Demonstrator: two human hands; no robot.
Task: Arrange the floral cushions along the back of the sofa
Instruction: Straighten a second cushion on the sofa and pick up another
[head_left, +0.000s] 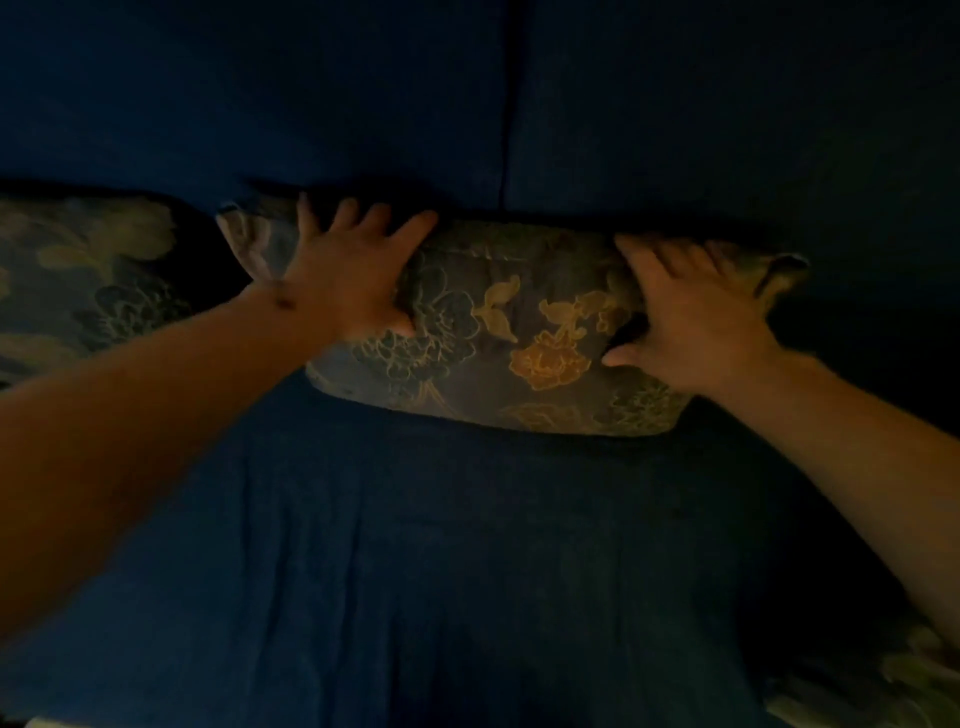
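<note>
A grey floral cushion (519, 332) with yellow and dark flowers leans against the dark blue sofa back (675, 130), at the seam between two back sections. My left hand (353, 270) grips its upper left part, fingers spread over the top edge. My right hand (691, 312) holds its upper right part, thumb on the front face. A second floral cushion (88, 275) stands against the back at the far left. A third floral cushion (893, 686) shows partly at the bottom right corner.
The blue sofa seat (441, 571) stretches in front of the cushions, with creased fabric. The scene is dim.
</note>
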